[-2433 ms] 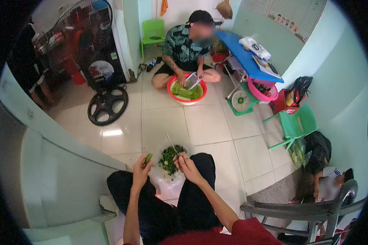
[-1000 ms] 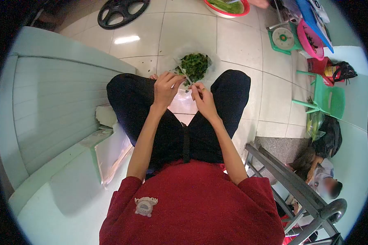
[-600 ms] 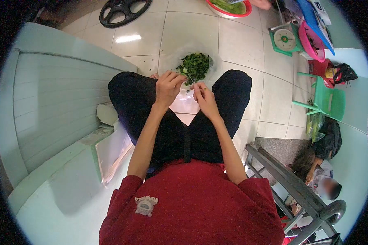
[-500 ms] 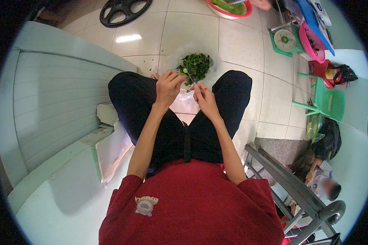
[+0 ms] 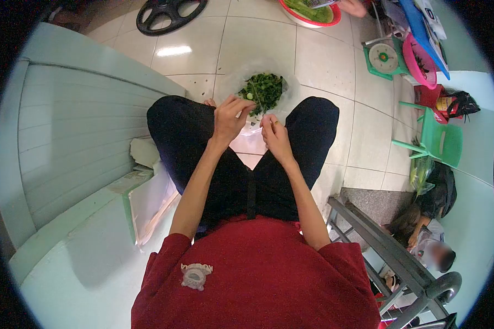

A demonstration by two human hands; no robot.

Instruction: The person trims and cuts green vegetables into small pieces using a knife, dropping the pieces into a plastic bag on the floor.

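Chopped dark leafy greens (image 5: 267,92) fill a clear plastic bag (image 5: 292,90) that stands open on the floor between my knees. At the near edge of the bag, my left hand (image 5: 230,118) is closed in a pinch, and what it holds is too small to name. Close by on the right, my right hand (image 5: 275,136) is also closed, fingers curled around something thin that I cannot make out. A thin pale line runs up from its fingertips over the greens. One small round pale-green piece (image 5: 250,96) shows just beyond my left fingertips.
A red-rimmed basin (image 5: 335,15) with green vegetables lies ahead, another person's hand (image 5: 352,7) beside it. On the right are a dial scale (image 5: 383,58), a pink basin (image 5: 422,71), a green chair (image 5: 443,137), a metal railing (image 5: 379,241) and a seated person (image 5: 428,244).
My left hand has shifted slightly right and its pinch has changed a little. My right hand's fingers look more curled, and the pale line between the hands is fainter.
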